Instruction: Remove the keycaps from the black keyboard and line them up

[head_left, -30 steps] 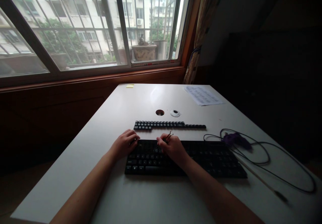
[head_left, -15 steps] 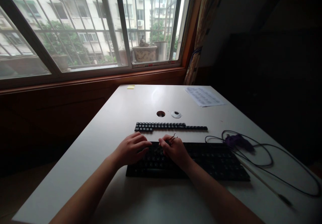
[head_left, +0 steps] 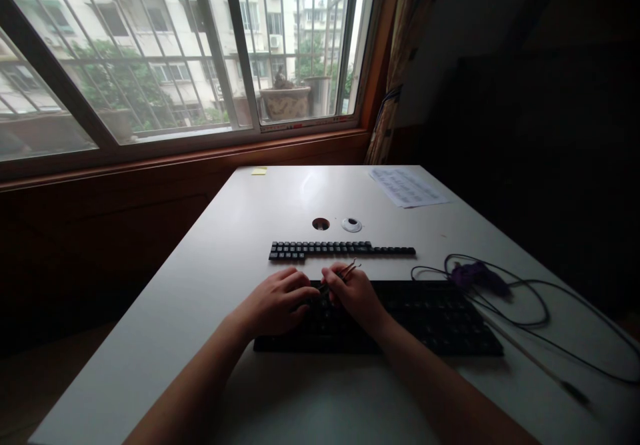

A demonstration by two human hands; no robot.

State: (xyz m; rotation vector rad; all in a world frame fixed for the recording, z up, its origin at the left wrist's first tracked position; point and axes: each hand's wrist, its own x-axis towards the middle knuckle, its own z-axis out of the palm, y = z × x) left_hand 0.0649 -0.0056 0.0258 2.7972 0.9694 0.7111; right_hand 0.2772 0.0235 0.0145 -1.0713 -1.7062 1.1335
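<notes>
We have the black keyboard [head_left: 430, 318] lying flat on the near half of the white table [head_left: 190, 285], with both our hands over its left and middle parts, hiding many keys there. Our right hand [head_left: 350, 295] is closed around a thin wire tool [head_left: 351, 268], whose bent prongs stick up past the fist. Our left hand [head_left: 281, 302] bends over the keyboard's left side, fingertips close to the right hand; we cannot tell whether they pinch anything. Just beyond the keyboard we see loose keycaps [head_left: 327, 248] lined up in rows, and past them a round hole [head_left: 321, 224] in the tabletop beside a pale ring [head_left: 352, 224]. Crowding the keyboard's right end, a dark cable [head_left: 549, 315] loops around near a purple bundle [head_left: 477, 278]. Farther back we find a printed sheet [head_left: 409, 188] at the right edge and a yellow note [head_left: 259, 171] at the far left corner, with a barred window [head_left: 170, 68] and a gathered curtain [head_left: 389, 108] behind.
</notes>
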